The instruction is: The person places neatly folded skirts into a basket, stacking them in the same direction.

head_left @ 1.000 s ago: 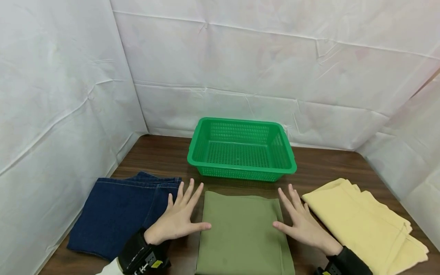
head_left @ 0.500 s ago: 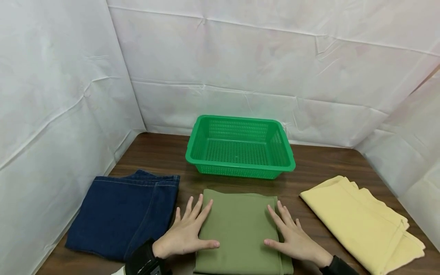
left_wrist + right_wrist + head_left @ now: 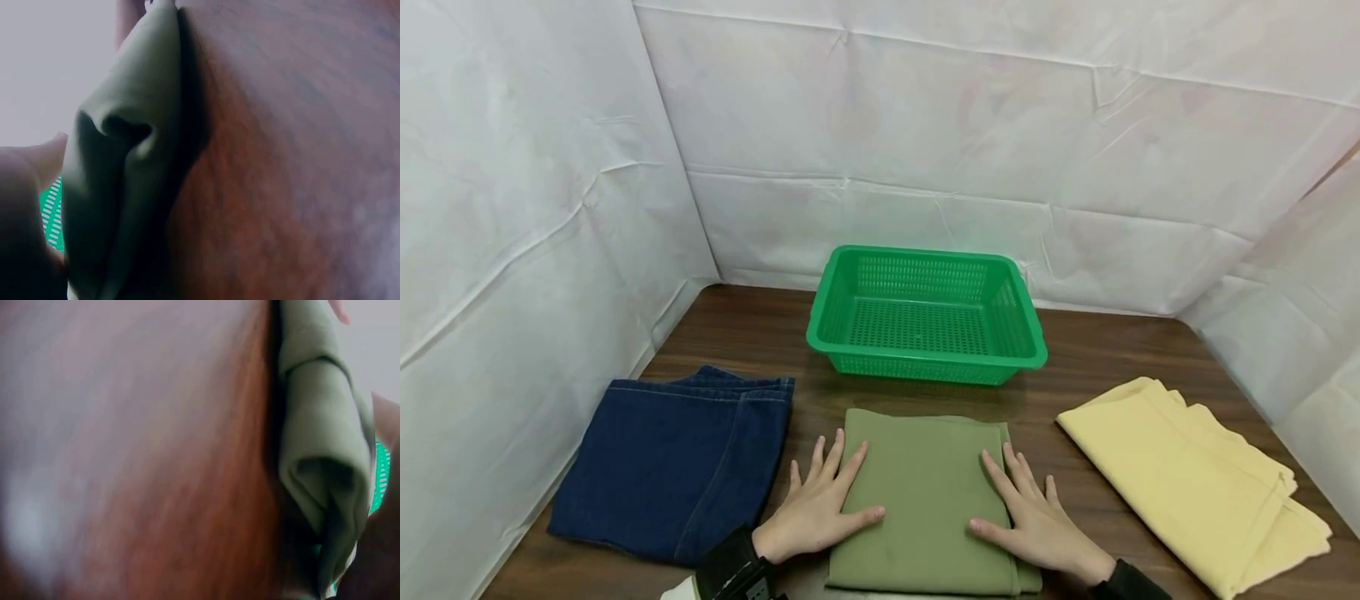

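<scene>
A folded olive-green cloth [image 3: 928, 500] lies flat on the table between my two hands. My left hand [image 3: 820, 508] rests at its left edge, fingers spread and straight, thumb lying over the cloth. At the right edge my right hand [image 3: 1030, 517] mirrors it, its thumb and index finger on top of the fabric. Seen from the left wrist, the folded side of the green cloth [image 3: 125, 156] shows its layers beside the fingers. The right wrist view shows the rolled fold of the cloth [image 3: 325, 437] next to that hand.
Behind the green cloth stands a green plastic basket [image 3: 925, 367] with nothing in it. Folded blue denim [image 3: 662, 467] lies to the left, and a folded yellow cloth [image 3: 1187, 475] to the right. White sheeting [image 3: 880, 125] walls off the back and sides of the brown wooden table [image 3: 737, 325].
Both hands have come down and inward onto the side edges of the green cloth. My left hand has left its place over the denim's edge. The cloths and basket stay put.
</scene>
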### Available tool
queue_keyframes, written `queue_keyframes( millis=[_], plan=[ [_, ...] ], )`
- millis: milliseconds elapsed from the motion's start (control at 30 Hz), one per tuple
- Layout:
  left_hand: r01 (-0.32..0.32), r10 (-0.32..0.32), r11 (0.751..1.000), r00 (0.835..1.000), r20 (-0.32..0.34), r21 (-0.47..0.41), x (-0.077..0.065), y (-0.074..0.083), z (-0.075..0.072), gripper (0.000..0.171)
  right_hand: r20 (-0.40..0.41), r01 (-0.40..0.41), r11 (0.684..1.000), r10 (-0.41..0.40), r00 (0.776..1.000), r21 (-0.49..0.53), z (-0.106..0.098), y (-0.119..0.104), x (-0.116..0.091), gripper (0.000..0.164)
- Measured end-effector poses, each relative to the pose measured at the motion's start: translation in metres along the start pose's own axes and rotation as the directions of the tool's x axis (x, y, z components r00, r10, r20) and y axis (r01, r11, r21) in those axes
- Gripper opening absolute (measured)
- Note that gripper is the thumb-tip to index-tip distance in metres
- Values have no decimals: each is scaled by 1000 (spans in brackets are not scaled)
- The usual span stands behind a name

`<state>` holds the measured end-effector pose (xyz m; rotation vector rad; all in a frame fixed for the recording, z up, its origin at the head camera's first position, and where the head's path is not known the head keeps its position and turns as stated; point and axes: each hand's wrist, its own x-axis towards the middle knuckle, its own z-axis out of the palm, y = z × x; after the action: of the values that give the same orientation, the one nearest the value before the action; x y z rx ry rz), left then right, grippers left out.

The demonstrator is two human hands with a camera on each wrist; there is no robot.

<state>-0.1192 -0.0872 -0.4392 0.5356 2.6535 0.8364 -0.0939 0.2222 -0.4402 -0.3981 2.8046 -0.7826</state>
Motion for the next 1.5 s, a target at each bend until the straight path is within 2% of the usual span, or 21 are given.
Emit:
queue_keyframes(
  millis=[300, 667, 767, 867, 967, 1100, 1267, 1400, 1500],
  plan=[
    [-8, 8, 999, 1000, -22, 35, 1, -1, 0, 69, -51, -25, 999, 24, 998, -35, 7, -1, 2, 79],
    [11, -10, 998, 1000, -21, 61, 2, -4, 4, 75, -123, -50, 998, 44, 991, -43, 17, 0, 2, 70],
    [42, -40, 998, 999, -37, 53, 3, -5, 5, 86, -137, -64, 998, 60, 989, -25, 18, 1, 3, 76],
    [90, -87, 994, 995, -57, 59, 5, -5, 4, 97, -151, -106, 994, 105, 983, 5, 16, 2, 4, 94],
    [118, -114, 991, 992, -61, 68, 7, -5, 3, 99, -151, -156, 988, 156, 976, 15, 13, 1, 5, 107],
    [80, -77, 996, 995, -69, 32, 7, -6, 3, 89, -136, -173, 984, 175, 975, 29, 9, 0, 7, 104],
    [-2, -8, 993, 997, -83, -115, 7, -5, 4, 81, -129, -122, 985, 138, 982, 124, 8, -3, 10, 93],
    [-32, 15, 980, 996, -86, -197, 7, -3, 5, 84, -96, -90, 969, 115, 989, 232, 7, -6, 11, 84],
    [-64, 51, 976, 996, -67, -208, 7, -1, 6, 87, -70, -89, 955, 113, 991, 282, 7, -9, 12, 84]
  ],
)
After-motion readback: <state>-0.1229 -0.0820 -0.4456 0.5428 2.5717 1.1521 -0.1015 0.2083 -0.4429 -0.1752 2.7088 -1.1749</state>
